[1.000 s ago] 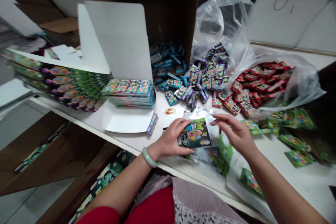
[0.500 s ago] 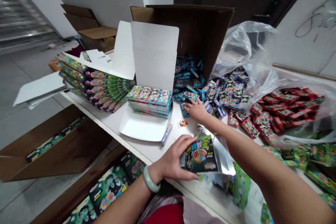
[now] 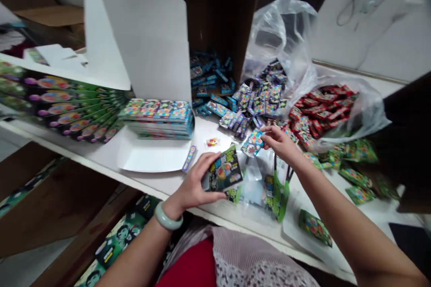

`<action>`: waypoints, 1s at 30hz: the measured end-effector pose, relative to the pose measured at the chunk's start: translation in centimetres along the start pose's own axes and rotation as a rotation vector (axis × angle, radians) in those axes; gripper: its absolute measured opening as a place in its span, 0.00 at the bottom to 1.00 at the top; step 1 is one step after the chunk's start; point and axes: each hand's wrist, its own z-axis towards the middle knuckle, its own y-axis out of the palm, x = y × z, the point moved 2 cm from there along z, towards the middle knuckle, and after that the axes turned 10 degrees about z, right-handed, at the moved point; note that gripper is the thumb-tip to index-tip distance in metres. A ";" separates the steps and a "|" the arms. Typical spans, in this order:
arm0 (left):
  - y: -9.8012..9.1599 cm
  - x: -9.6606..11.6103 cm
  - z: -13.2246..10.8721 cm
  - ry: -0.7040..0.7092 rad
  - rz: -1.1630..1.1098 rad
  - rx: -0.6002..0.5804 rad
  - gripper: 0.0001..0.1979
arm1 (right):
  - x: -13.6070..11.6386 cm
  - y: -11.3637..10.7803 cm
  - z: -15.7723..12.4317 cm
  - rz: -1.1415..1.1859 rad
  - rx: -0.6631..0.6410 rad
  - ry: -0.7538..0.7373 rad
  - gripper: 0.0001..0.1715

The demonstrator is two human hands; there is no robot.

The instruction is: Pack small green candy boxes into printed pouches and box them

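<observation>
My left hand [image 3: 195,184] grips a dark green printed pouch [image 3: 224,174], tilted up a little over the white table [image 3: 168,181] near its front edge. My right hand [image 3: 279,141] pinches a small blue packet [image 3: 252,142] just above and right of the pouch's top. More clear-and-green pouches [image 3: 266,186] lie flat under the two hands. A pale bangle [image 3: 166,219] circles my left wrist.
Heaps of small packets lie behind: blue [image 3: 210,78] in the open cardboard box [image 3: 215,4], purple [image 3: 261,98], red [image 3: 319,107] in a clear bag, green [image 3: 353,161] at the right. A flat stack of display boxes [image 3: 158,116] and fanned green cartons [image 3: 70,107] sit left.
My right hand reached out to the blue and purple heap, then came back with one small blue packet. The left hand tilted the green pouch up and shifted it slightly left.
</observation>
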 end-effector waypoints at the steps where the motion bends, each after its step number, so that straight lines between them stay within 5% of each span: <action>1: 0.2 -0.1 0.3 -0.010 0.019 0.004 0.45 | 0.8 -1.1 -1.2 -0.047 0.004 0.039 0.17; 6: 1.0 0.3 2.0 -0.048 0.099 0.004 0.42 | 4.2 -3.4 -5.4 -0.289 0.047 0.102 0.18; 11: 1.1 0.5 2.7 -0.050 0.195 -0.046 0.42 | 4.9 -3.6 -7.3 -0.465 0.074 -0.019 0.26; 19: 2.4 0.9 3.1 -0.005 0.211 -0.114 0.42 | 4.6 -1.2 -6.5 -0.765 0.189 0.064 0.32; 23: 2.3 0.7 3.1 -0.009 0.228 -0.110 0.43 | 4.2 -1.3 -6.6 -0.767 0.176 0.071 0.24; 28: 2.7 0.4 3.1 0.010 0.229 -0.113 0.44 | 4.7 -1.3 -8.0 -0.810 0.091 -0.067 0.41; 30: 3.1 0.5 3.4 0.041 0.224 -0.125 0.45 | 4.6 -1.5 -8.2 -0.792 0.087 -0.090 0.39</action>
